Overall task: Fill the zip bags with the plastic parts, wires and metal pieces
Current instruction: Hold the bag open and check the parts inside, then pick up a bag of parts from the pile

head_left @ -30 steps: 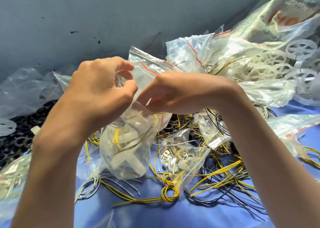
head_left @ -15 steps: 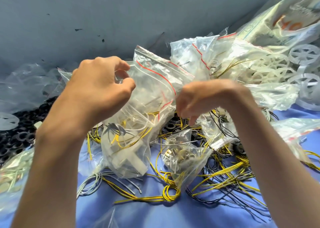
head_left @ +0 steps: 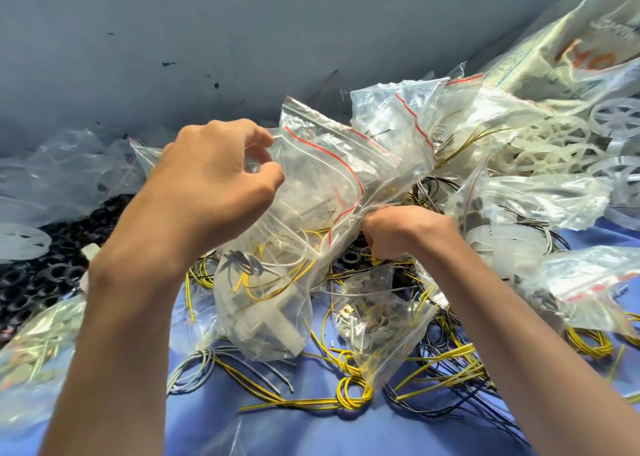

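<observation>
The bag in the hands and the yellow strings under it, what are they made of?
The zip bag looks like thin clear plastic: see-through, shiny, crinkled, with a red line by its seal. The yellow wires look coated in smooth, bendy plastic; what is inside does not show.

Wires (head_left: 346, 402) under bags (head_left: 270, 282) — rings (head_left: 31, 282) left
</observation>
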`<state>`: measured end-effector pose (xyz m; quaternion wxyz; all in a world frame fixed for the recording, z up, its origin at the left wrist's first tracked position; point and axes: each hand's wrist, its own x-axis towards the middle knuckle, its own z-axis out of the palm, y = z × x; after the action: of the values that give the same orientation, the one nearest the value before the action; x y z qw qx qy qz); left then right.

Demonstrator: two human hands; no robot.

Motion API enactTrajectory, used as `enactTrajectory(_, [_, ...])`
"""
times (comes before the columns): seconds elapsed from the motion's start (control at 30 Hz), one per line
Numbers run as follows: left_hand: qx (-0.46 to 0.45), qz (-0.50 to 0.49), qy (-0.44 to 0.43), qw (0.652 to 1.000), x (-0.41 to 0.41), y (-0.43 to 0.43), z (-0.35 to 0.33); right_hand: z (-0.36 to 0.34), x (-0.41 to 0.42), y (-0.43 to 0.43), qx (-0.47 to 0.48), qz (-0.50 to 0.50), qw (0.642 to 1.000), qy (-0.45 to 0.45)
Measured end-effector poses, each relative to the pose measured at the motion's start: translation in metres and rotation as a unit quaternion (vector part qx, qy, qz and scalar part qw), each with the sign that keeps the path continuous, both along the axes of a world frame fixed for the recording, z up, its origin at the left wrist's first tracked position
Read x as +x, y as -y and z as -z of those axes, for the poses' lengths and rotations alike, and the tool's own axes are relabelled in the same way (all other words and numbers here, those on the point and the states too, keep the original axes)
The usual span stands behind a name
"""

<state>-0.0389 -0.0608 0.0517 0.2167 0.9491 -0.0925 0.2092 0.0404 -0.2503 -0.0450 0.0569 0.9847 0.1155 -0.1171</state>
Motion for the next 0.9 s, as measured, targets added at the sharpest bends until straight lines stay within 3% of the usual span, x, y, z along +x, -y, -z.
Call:
enactTrajectory(0.27, [-0.006, 0.002, 0.003, 1.0, 0.002, -0.004, 0.0, 0.008, 0.004, 0.006, 0.045, 0.065, 0.996, 0.03])
enactTrajectory(0.57, [0.0, 0.005, -0.003, 1.0, 0.002, -0.004, 0.002, 0.001, 0.002, 0.007, 0.05, 0.06, 0.997, 0.025])
enactTrajectory(0.77, [0.0, 0.004, 0.002, 1.0, 0.002, -0.003, 0.002, -0.05, -0.026, 0.001, 0.093, 0.01, 0.976, 0.196])
enactTrajectory(0.9, [-0.003, 0.008, -0.005, 1.0, -0.002, 0.0, 0.0, -0.079, -0.051, -0.002, 0.172, -0.054, 0.963, 0.199])
